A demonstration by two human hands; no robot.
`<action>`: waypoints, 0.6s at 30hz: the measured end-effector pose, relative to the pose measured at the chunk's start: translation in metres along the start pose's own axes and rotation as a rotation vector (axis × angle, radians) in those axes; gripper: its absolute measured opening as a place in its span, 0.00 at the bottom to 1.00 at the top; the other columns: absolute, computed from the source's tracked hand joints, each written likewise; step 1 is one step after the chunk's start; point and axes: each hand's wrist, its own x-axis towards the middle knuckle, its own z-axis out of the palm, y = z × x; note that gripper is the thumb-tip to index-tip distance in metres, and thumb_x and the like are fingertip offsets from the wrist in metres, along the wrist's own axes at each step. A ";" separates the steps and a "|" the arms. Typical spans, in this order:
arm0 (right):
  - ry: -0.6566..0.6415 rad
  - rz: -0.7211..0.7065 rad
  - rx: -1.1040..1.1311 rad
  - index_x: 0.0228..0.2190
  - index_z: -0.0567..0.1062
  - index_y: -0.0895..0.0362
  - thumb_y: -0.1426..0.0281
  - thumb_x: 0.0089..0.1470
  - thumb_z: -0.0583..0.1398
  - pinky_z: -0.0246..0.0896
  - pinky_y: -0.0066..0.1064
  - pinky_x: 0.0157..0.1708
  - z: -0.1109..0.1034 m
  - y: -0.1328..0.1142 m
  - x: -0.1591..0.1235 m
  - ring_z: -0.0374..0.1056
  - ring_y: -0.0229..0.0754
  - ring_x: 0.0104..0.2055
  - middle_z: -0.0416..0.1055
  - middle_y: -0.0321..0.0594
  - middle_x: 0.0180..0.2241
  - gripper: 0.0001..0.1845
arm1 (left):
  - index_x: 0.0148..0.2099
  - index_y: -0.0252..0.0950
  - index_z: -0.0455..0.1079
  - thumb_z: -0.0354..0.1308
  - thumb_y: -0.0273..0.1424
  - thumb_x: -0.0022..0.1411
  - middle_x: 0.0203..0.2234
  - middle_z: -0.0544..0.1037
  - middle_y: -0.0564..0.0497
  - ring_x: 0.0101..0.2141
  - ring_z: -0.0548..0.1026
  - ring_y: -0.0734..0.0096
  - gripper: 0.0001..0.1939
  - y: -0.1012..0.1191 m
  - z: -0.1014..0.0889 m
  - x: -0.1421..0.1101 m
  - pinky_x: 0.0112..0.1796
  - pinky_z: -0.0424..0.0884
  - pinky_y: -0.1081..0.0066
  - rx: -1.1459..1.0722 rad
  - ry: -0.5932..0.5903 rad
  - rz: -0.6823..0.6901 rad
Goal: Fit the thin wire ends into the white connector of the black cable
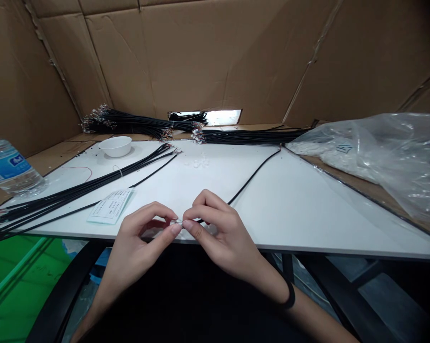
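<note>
While both hands work close together above the near edge of a white desk (307, 214), flattened cardboard (200, 57) lines the space behind it. The left hand (139, 243) and right hand (215, 233) form closed grips, their fingertips pinching the small end (179, 223) of a thin black cable (254, 176). The cable's long axis points away from the hands toward the desk's far edge. A printed paper slip (111, 206) lies near the left hand, its writing too small to read. A water bottle (7, 166) with an unreadable blue label stands at the left edge. Bundled black cables (250, 137) line the far edge, beside a white bowl (116, 146) and a clear plastic bag (372, 157).
</note>
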 end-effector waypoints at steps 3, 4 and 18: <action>0.010 0.035 0.012 0.29 0.75 0.58 0.77 0.57 0.59 0.59 0.30 0.34 -0.002 -0.001 0.001 0.61 0.37 0.33 0.60 0.36 0.31 0.07 | 0.39 0.41 0.75 0.63 0.29 0.60 0.34 0.77 0.52 0.33 0.76 0.71 0.04 -0.002 -0.002 0.002 0.33 0.75 0.76 -0.077 -0.022 -0.087; 0.003 0.056 0.022 0.29 0.75 0.58 0.77 0.57 0.59 0.60 0.30 0.35 -0.003 -0.001 0.002 0.61 0.37 0.34 0.59 0.36 0.31 0.07 | 0.39 0.41 0.76 0.64 0.28 0.59 0.34 0.78 0.52 0.33 0.77 0.71 0.05 -0.003 -0.003 0.003 0.32 0.75 0.76 -0.111 -0.023 -0.102; -0.234 0.353 0.362 0.24 0.75 0.57 0.61 0.52 0.64 0.51 0.41 0.57 -0.014 -0.002 0.013 0.59 0.45 0.49 0.60 0.41 0.43 0.13 | 0.33 0.39 0.82 0.70 0.25 0.51 0.25 0.82 0.54 0.25 0.78 0.79 0.06 -0.007 -0.007 0.013 0.28 0.74 0.86 -0.536 -0.063 -0.217</action>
